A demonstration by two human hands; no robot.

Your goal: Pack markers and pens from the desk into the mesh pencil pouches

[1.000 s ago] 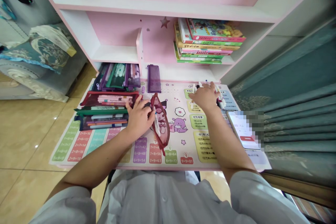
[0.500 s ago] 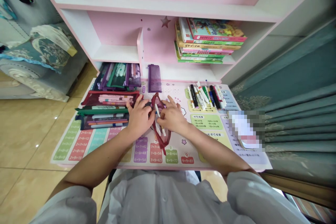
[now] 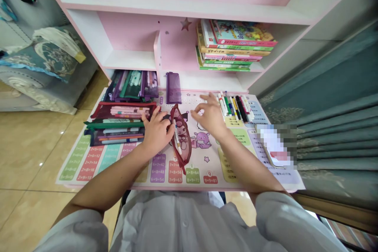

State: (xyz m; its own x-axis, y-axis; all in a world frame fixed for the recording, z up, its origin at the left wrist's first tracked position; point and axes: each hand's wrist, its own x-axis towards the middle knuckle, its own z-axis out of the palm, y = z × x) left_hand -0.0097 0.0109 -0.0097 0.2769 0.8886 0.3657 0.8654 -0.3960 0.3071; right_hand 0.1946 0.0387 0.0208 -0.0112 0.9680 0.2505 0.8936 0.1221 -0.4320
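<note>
The pencil pouch (image 3: 183, 136) is made of sheer red mesh with a fine weave. Beneath it, the times-table mat (image 3: 203, 169) is faintly glossy laminated sheet; beyond it, the shelf (image 3: 126, 60) is smooth painted board; right of it, the curtain (image 3: 333, 134) is matt woven cloth.

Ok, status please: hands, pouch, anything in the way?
Left hand on red mesh pencil pouch, white pen in its opening. Right hand open over pink printed mat, beside row of coloured markers.
</note>
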